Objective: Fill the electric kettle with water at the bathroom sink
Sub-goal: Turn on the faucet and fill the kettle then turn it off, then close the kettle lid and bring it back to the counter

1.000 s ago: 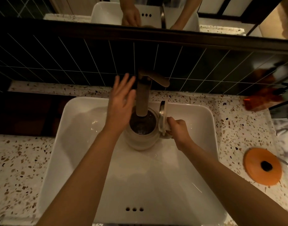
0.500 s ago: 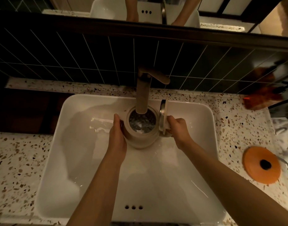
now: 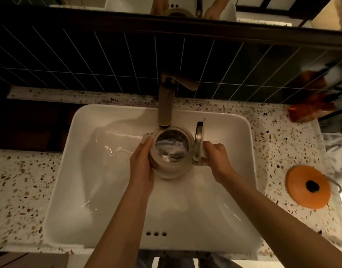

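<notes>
A cream electric kettle (image 3: 171, 171) hangs over the white sink (image 3: 92, 171), just in front of the brown tap's spout (image 3: 165, 111). Its hinged lid (image 3: 198, 140) stands open on the right side, and water glints inside the mouth. My left hand (image 3: 142, 163) presses flat against the kettle's left wall, thumb by the spout lip. My right hand (image 3: 217, 155) is wrapped around the handle on the right. No stream of water from the tap can be made out.
A speckled terrazzo counter (image 3: 21, 180) surrounds the sink. An orange round disc (image 3: 309, 186) lies on the counter at the right, an orange-brown object (image 3: 309, 107) farther back. Dark tiles (image 3: 89, 64) and a mirror ledge rise behind the tap.
My left hand came down from beside the tap and settled on the kettle's left side. The kettle has shifted toward me, out from under the spout. My right hand kept its hold on the handle.
</notes>
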### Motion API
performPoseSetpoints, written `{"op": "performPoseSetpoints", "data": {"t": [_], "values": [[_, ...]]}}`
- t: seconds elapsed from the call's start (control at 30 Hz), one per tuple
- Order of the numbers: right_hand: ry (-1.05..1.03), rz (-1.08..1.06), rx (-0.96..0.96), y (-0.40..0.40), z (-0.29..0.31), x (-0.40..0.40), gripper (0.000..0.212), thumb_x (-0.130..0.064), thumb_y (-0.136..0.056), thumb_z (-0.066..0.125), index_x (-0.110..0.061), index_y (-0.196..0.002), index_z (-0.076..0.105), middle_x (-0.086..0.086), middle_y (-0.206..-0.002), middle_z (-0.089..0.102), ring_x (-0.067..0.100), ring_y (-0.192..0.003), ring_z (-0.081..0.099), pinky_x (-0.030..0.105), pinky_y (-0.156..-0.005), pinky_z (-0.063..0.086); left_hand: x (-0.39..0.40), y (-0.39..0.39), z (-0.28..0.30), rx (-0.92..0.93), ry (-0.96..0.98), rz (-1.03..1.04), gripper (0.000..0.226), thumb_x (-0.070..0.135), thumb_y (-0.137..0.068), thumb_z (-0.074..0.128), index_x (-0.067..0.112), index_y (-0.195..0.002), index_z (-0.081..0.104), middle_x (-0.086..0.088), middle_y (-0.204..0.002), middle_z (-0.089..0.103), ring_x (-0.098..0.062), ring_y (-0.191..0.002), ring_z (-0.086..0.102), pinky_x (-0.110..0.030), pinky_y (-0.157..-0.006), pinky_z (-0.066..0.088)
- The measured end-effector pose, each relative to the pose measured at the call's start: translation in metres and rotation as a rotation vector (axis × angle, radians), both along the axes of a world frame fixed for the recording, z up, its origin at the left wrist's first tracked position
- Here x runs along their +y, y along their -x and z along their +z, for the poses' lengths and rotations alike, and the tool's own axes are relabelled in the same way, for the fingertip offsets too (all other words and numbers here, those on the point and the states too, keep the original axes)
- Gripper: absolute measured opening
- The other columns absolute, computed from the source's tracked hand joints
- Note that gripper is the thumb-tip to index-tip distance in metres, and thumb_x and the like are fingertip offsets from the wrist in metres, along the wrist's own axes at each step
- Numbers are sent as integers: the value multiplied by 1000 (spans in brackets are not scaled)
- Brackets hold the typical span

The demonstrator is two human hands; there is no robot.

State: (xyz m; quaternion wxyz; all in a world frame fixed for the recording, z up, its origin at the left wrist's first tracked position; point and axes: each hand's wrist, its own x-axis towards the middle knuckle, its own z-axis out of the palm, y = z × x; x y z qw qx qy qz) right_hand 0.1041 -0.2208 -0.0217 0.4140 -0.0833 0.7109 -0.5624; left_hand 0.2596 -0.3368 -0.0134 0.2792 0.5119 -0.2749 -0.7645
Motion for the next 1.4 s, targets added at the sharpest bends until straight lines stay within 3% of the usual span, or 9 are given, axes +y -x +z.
{"op": "performPoseSetpoints", "data": {"t": [0.2,0.33,0.4,0.53,0.63,0.77,0.87,1.17,1.4], "values": [[9,35,83,-9,16,39,49,-23,-92,49,-17,-47,68,-2,-46,63,7,-47,64,17,-52,52,33,-8,18,-21,72,-67,35,28,-95,57,9,-123,68,-13,-122,70,-26,-117,63,-41,-103,47],[56,-3,46,-6,35,66,53,-32,-86,55,19,-74,64,27,-64,58,26,-58,63,26,-55,56,57,-6,36,-26,119,-76,39,30,-92,61,8,-123,67,-16,-125,68,-27,-119,61,-41,-105,44],[83,-19,47,-3,48,83,50,-30,-89,55,16,-74,66,33,-67,60,32,-64,64,34,-59,58,71,-3,48,-12,138,-78,38,31,-91,63,10,-122,69,-11,-121,71,-23,-115,64,-41,-105,45],[123,-47,35,6,77,123,52,-22,-94,56,23,-68,58,19,-55,63,23,-53,65,25,-52,55,108,7,74,55,184,-95,49,38,-82,68,9,-121,69,-12,-120,71,-23,-114,65,-41,-103,47],[172,-21,14,12,94,158,43,-20,-94,56,7,-63,65,3,-48,67,11,-45,66,19,-48,53,141,14,90,102,183,-69,63,43,-66,76,9,-119,70,-13,-119,72,-23,-113,66,-38,-99,48],[214,5,-25,16,113,205,68,-43,-73,66,24,-73,57,23,-61,60,22,-51,62,20,-49,53,188,19,98,69,177,-95,66,49,-65,76,10,-118,71,-10,-116,73,-21,-110,67,-34,-95,50],[194,13,-4,17,119,237,79,-47,-70,66,30,-78,49,22,-65,52,21,-51,56,20,-49,51,221,20,99,56,155,-90,58,47,-70,72,9,-114,73,-12,-113,74,-23,-109,68,-32,-88,52],[155,45,-61,10,112,286,59,-45,-70,63,15,-65,64,5,-51,63,9,-47,63,18,-50,52,272,13,102,-18,191,-138,52,51,-78,66,14,-114,73,-14,-112,74,-27,-105,70,-34,-83,55],[64,15,25,9,108,290,60,-25,-95,56,33,-81,50,52,-76,47,36,-69,51,28,-58,56,271,5,103,-66,233,-205,54,54,-73,71,14,-108,75,-11,-103,76,-24,-98,71,-37,-84,54]]}}
